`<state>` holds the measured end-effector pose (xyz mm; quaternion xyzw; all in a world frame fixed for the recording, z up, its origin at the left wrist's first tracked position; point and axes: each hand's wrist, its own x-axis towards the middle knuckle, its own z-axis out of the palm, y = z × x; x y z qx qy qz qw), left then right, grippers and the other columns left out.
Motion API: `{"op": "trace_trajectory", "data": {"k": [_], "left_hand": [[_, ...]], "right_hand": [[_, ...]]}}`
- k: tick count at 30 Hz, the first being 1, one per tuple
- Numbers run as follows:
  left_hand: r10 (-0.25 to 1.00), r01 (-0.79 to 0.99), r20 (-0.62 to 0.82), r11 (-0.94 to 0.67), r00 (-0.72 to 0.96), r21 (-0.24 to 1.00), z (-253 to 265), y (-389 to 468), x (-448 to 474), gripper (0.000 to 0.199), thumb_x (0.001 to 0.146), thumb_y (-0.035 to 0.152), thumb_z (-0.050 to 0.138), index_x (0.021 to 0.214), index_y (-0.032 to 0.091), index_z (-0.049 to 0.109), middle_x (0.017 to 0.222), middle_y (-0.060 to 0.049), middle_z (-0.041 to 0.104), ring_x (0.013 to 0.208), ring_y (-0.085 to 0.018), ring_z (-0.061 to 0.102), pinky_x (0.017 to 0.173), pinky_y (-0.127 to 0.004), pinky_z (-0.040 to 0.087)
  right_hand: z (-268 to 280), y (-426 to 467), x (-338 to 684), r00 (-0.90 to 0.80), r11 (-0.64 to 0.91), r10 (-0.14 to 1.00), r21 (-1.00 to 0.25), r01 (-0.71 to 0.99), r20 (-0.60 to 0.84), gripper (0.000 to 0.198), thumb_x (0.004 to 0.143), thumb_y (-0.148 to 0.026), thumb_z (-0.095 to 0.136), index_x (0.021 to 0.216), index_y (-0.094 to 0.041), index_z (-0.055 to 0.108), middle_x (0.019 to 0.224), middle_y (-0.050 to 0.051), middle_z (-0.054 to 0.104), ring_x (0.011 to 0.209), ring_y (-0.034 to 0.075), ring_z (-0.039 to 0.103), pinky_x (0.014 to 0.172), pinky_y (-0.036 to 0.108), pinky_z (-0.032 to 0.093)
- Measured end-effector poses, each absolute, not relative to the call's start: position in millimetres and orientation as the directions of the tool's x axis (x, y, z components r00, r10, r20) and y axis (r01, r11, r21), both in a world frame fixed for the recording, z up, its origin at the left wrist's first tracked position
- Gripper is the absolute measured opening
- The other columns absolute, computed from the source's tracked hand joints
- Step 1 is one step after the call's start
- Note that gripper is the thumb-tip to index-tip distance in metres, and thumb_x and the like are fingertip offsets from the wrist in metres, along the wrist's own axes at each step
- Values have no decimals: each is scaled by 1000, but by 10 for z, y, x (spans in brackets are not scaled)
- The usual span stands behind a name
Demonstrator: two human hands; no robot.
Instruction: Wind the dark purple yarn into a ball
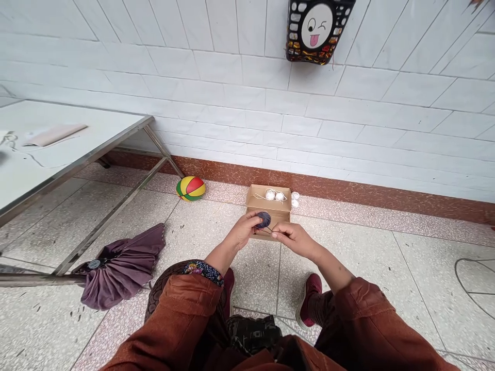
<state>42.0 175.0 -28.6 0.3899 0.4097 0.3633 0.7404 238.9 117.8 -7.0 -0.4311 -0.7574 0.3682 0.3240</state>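
Observation:
A small ball of dark grey-blue yarn (263,220) is gripped in my left hand (244,229), above the floor in front of me. From the ball a dark strand of yarn (269,229) runs across to my right hand (293,237), whose thumb and fingers pinch it. Just beyond and below both hands lies an open cardboard box (270,208), partly covered by them. Inside its far part rest white yarn balls (270,195) with a loose white strand. More small white balls (295,199) sit on the floor against the box's right side.
To the left stands a metal-framed table (127,123) with a folded pinkish item (58,135) on top. A folded purple umbrella (124,273) and a colourful ball (191,188) lie on the floor. A black basket (319,31) hangs on the tiled wall. Wire (474,281) lies right.

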Motion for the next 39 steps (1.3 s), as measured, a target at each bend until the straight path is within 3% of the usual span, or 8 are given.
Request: {"op": "trace_trajectory", "data": {"k": [5, 9, 16, 24, 29, 32, 36, 39], "left_hand": [[760, -43, -305, 400, 573, 916, -204, 1640, 425, 63, 72, 22, 70, 134, 21, 57, 98, -4, 64, 75, -13, 55, 62, -25, 35], [621, -108, -190, 409, 761, 906, -151, 1580, 428, 78, 75, 22, 71, 147, 29, 43, 95, -3, 62, 78, -13, 55, 63, -24, 37], [673, -311, -178, 539, 718, 783, -213, 1641, 461, 57, 75, 25, 73, 129, 20, 59, 102, -8, 67, 78, -18, 67, 71, -29, 47], [850, -339, -303, 463, 430, 819, -276, 1729, 489, 34, 67, 22, 76, 99, 14, 68, 94, -6, 69, 76, -14, 61, 69, -25, 47], [859, -87, -309, 374, 407, 924, -319, 1713, 482, 38, 68, 24, 72, 105, 15, 70, 97, -6, 68, 79, -15, 58, 66, -25, 40], [795, 29, -294, 330, 530, 944, -319, 1674, 483, 62, 68, 21, 72, 129, 20, 61, 95, -5, 66, 79, -15, 57, 64, -25, 38], [626, -69, -197, 374, 754, 925, -277, 1615, 482, 84, 72, 21, 73, 149, 28, 40, 95, -3, 64, 81, -15, 58, 65, -24, 41], [604, -211, -136, 468, 786, 858, -232, 1605, 485, 71, 75, 24, 73, 142, 28, 49, 111, -8, 65, 88, -17, 62, 72, -28, 46]], "right_hand": [[49, 1239, 2474, -247, 283, 947, -894, 348, 203, 30, 96, -45, 53, 85, -20, 65, 78, 1, 64, 72, 16, 57, 70, 27, 44], [-69, 1343, 2489, -204, 228, 966, -895, 384, 159, 29, 95, -43, 53, 80, -20, 63, 74, 0, 60, 71, 16, 55, 70, 27, 44], [-409, 1378, 2404, -198, 126, 980, -868, 480, 33, 25, 95, -33, 46, 80, -20, 60, 75, 1, 63, 74, 17, 57, 70, 27, 44], [-273, 1213, 2347, -424, 315, 900, -818, 481, 98, 30, 99, -41, 47, 84, -20, 62, 74, 0, 61, 67, 14, 53, 66, 25, 41], [-25, 1183, 2396, -355, 262, 926, -898, 354, 130, 32, 98, -46, 49, 86, -20, 64, 74, 0, 60, 66, 14, 52, 64, 25, 41], [-9, 1251, 2450, -230, 231, 960, -914, 333, 159, 31, 97, -46, 50, 85, -20, 63, 74, 0, 58, 67, 15, 52, 65, 26, 41], [-166, 1363, 2474, -130, 175, 982, -902, 394, 134, 31, 95, -46, 50, 81, -21, 60, 68, -1, 53, 65, 15, 49, 63, 27, 40], [-324, 1395, 2441, -155, 136, 985, -906, 401, 80, 33, 95, -47, 47, 79, -20, 57, 70, 0, 56, 67, 16, 52, 65, 28, 42]]}}
